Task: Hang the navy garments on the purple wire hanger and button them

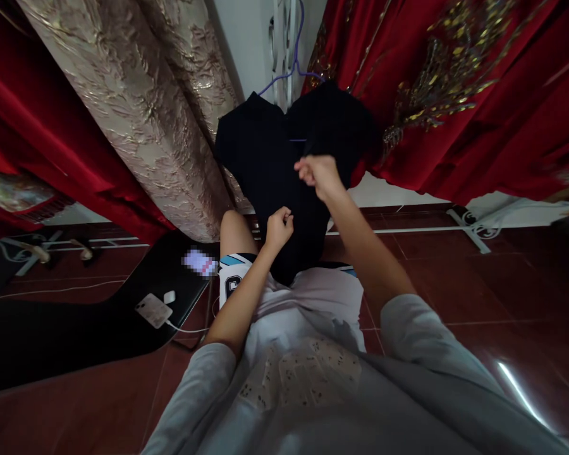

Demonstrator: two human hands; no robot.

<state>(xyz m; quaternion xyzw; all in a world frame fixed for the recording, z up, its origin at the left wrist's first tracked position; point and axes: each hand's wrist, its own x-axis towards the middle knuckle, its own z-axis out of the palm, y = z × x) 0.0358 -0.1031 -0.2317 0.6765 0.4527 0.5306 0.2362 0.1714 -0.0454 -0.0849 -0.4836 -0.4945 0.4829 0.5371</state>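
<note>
A dark navy or black short-sleeved garment (275,158) hangs by its shoulders from a purple wire hanger (298,63), and its lower end reaches down to my lap. In front of its lower middle is my left hand (279,229), closed with the fingertips pinched together. Higher and to the right, my right hand (318,175) is closed in front of the garment's chest, slightly blurred. Whatever either hand pinches is too small or too dark to make out.
Red sequinned cloth (455,107) hangs at the right, and a beige textured cloth (152,114) at the left. A black bench (99,322) beside me bears a phone (153,310), a white charger (169,297) and a lit, blurred-out screen (200,261). White rack legs (469,232) stand on the tiles.
</note>
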